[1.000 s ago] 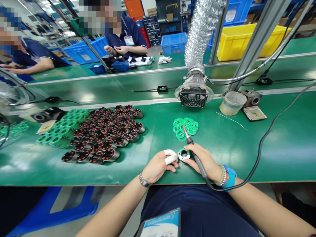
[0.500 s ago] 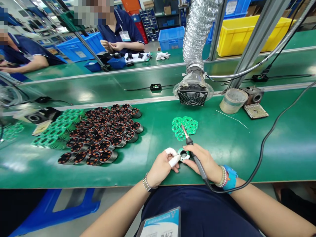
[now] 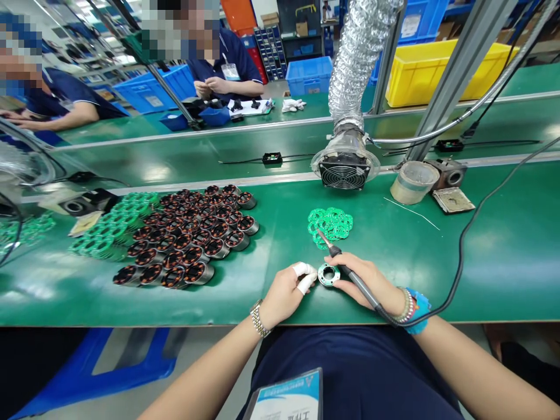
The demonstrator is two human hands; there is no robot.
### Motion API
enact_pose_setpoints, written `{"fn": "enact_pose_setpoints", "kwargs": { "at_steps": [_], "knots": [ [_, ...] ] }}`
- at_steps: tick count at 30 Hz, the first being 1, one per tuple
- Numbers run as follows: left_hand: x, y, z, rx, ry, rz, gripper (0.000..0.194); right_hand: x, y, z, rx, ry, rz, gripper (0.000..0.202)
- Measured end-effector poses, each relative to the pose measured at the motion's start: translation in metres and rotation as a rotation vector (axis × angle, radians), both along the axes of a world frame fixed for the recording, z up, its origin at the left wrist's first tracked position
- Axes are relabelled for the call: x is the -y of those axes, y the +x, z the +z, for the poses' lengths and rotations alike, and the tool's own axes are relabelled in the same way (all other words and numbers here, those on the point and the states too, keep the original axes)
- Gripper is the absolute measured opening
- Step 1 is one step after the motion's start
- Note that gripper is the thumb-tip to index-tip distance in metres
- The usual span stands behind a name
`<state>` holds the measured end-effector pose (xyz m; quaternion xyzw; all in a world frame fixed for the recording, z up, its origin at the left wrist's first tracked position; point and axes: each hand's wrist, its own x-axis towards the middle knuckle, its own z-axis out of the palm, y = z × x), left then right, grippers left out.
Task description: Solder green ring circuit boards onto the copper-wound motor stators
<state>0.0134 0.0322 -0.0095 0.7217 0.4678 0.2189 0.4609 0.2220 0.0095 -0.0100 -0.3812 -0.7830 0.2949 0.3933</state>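
Note:
A small round part with a green ring board [image 3: 322, 276] stands upright on the green table, its open centre facing me. My right hand [image 3: 370, 280] has thumb and fingers on the part's right side and also holds a soldering iron [image 3: 352, 278], its tip pointing up and left. At the part's left edge is my left hand [image 3: 291, 289], with white finger covers on thumb and forefinger; these are pinched together, and what they hold, if anything, is too small to name. A loose pile of green ring boards [image 3: 333, 223] lies just beyond.
Rows of metal motor parts with copper windings [image 3: 192, 233] and stacked green boards [image 3: 109, 233] stand at the left. Behind are a fume fan [image 3: 344, 175], a round pot [image 3: 413, 182] and a sponge tray [image 3: 452, 200]. The iron's cable [image 3: 461, 251] loops at the right. Two people sit across.
The part has turned so its ring face shows more fully. My left fingers have drawn closer together. The whole view has shifted slightly.

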Motion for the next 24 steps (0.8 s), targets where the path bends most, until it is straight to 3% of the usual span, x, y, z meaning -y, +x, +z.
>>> {"fn": "enact_pose_setpoints", "kwargs": {
  "at_steps": [3, 6, 10, 12, 14, 17, 19, 22, 24],
  "knots": [
    [0.004, -0.001, 0.001, -0.033, 0.041, -0.004, 0.021, 0.002, -0.002, 0.003, 0.034, 0.029, -0.017, 0.042],
    [0.003, 0.003, 0.004, -0.003, -0.003, -0.019, 0.020, 0.003, -0.007, -0.001, 0.058, 0.066, -0.050, 0.033],
    [0.000, 0.009, 0.008, 0.234, -0.430, 0.018, 0.022, 0.002, -0.008, -0.008, 0.054, 0.084, -0.053, 0.029],
    [0.000, 0.007, 0.009, 0.249, -0.511, 0.007, 0.023, 0.002, -0.007, -0.008, 0.053, 0.083, -0.047, 0.028],
    [-0.002, 0.001, 0.008, 0.105, -0.290, -0.042, 0.022, 0.001, -0.006, -0.008, 0.046, 0.076, -0.038, 0.029],
    [-0.003, -0.011, 0.005, -0.149, 0.268, -0.142, 0.021, 0.001, -0.006, -0.008, 0.031, 0.062, -0.039, 0.031],
    [-0.004, -0.015, 0.002, -0.245, 0.519, -0.210, 0.019, 0.002, -0.007, -0.008, 0.027, 0.055, -0.049, 0.030],
    [-0.005, -0.011, 0.002, -0.283, 0.612, -0.237, 0.019, 0.002, -0.007, -0.008, 0.025, 0.057, -0.045, 0.029],
    [-0.005, -0.003, 0.004, -0.219, 0.454, -0.178, 0.016, 0.002, -0.008, -0.008, 0.021, 0.066, -0.036, 0.029]
  ]
}}
